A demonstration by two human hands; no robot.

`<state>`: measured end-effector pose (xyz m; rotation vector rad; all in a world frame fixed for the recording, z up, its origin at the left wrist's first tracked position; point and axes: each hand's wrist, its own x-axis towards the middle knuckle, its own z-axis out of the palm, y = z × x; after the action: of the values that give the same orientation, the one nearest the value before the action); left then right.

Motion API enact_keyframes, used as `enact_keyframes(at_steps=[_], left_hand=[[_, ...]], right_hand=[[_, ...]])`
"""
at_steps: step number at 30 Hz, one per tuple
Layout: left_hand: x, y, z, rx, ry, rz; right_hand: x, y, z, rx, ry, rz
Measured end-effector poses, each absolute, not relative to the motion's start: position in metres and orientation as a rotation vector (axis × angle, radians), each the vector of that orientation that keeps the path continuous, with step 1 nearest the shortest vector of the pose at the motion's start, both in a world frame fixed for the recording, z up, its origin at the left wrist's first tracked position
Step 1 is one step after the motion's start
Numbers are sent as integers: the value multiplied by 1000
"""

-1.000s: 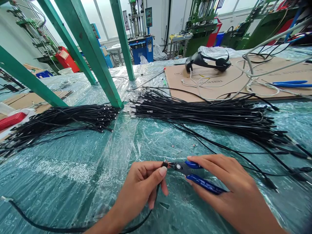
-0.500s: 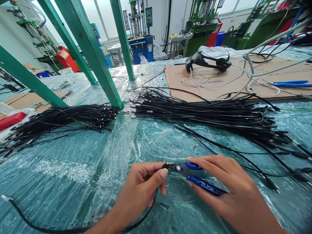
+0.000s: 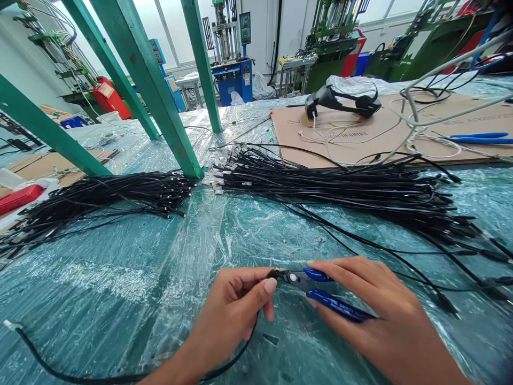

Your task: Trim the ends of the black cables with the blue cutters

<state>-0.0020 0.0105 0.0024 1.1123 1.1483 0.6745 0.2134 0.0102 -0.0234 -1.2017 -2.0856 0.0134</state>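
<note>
Between thumb and fingers, my left hand (image 3: 236, 302) pinches the end of a black cable (image 3: 40, 363). The cable loops under my left wrist to a pale metal-tipped end at the far left. My right hand (image 3: 385, 310) is closed around the blue handles of a pair of flush cutters (image 3: 312, 286). Their jaws point left and meet the cable end at my left fingertips; fingers and jaws partly hide what is cut or gripped there. Beyond my hands lies a large bundle of black cables (image 3: 332, 187), its silvery connectors toward the left.
Another pile of black cables (image 3: 116, 195) lies at left, beside green posts (image 3: 156, 96) standing on the plastic-covered table (image 3: 192, 256). Behind the large bundle, a cardboard sheet (image 3: 385, 141) carries a black headset (image 3: 340, 101), white cords and a blue-handled tool (image 3: 481, 137). Machines stand farther back.
Almost nothing moves. The cutter jaws shift very slightly at the cable end, while both hands keep their places.
</note>
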Motion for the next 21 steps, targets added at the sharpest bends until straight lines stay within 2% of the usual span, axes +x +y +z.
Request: enact_keyframes(at_steps=[21], left_hand=[[-1, 10, 1, 1055, 1113, 715]], right_hand=[[213, 12, -17, -1088, -2110, -61]])
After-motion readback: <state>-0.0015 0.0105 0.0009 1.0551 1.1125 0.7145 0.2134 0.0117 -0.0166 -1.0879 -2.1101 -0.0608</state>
